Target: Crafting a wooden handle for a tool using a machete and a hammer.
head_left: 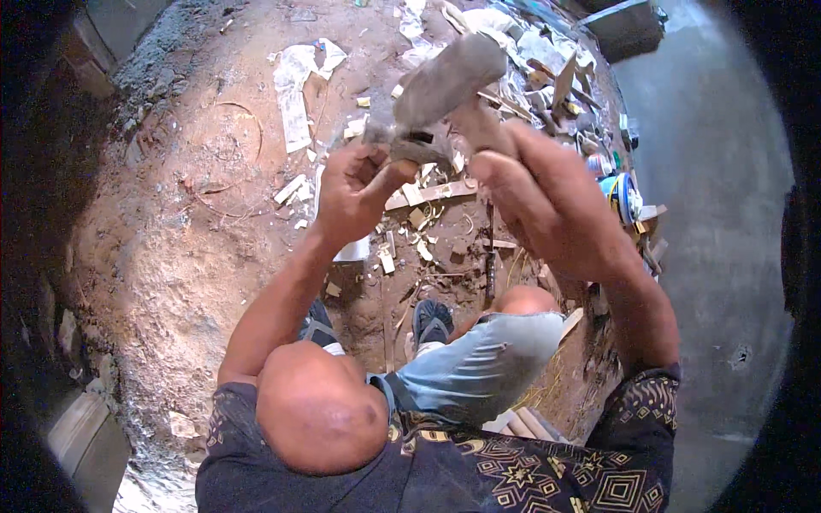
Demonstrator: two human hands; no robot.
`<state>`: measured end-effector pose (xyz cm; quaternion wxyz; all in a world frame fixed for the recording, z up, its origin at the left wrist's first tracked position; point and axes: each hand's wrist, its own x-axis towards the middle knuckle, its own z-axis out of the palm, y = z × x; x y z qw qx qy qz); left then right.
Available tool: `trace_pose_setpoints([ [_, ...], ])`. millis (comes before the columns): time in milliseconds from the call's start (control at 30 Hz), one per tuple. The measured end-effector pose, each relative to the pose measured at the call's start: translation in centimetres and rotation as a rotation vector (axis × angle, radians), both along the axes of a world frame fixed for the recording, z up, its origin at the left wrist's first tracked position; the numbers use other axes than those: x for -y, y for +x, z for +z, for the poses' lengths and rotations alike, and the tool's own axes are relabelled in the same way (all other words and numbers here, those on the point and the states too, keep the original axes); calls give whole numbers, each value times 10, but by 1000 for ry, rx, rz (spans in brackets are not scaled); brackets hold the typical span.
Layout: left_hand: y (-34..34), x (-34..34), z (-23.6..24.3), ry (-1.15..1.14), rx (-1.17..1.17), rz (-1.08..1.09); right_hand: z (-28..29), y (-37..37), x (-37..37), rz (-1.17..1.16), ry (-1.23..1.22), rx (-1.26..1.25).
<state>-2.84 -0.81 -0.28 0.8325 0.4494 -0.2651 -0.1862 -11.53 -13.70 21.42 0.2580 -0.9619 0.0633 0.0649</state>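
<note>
A blurred wooden tool (449,77), like a mallet with a blocky head, rises from my right hand (543,197), whose fingers are wrapped round its handle. My left hand (355,188) is closed on a small grey-brown piece (415,152) with a dark opening, just below and left of the tool's head. Whether the head touches that piece I cannot tell. Both hands are raised over my bent legs in pale blue jeans (462,368).
Wood offcuts (419,218), shavings and pale scraps (295,85) litter the dirt floor (171,256). A heap of debris (556,77) lies at the back right. A blue bucket (620,197) stands beside a grey concrete surface (710,256) on the right.
</note>
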Motion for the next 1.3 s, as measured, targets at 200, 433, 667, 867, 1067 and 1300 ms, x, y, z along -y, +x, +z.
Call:
trace_pose_setpoints([
  [200, 1, -3, -8, -109, -82, -21, 26, 0, -37, -319, 577, 435],
  [433, 1, -3, -7, -76, -61, -60, 2, 2, -11, -127, 191, -152],
  [667, -1, -5, -3, -52, -53, -47, 23, 0, -23, -274, 652, 455],
  [867, -3, -3, -7, -2, -27, -15, 2, 1, -7, -122, 83, -210],
  [1067, -3, -7, -6, 7, -55, -5, 37, -12, -10, -157, 915, 239],
  [1300, -4, -5, -1, -30, -105, -23, -3, -8, -8, -156, 182, -226],
])
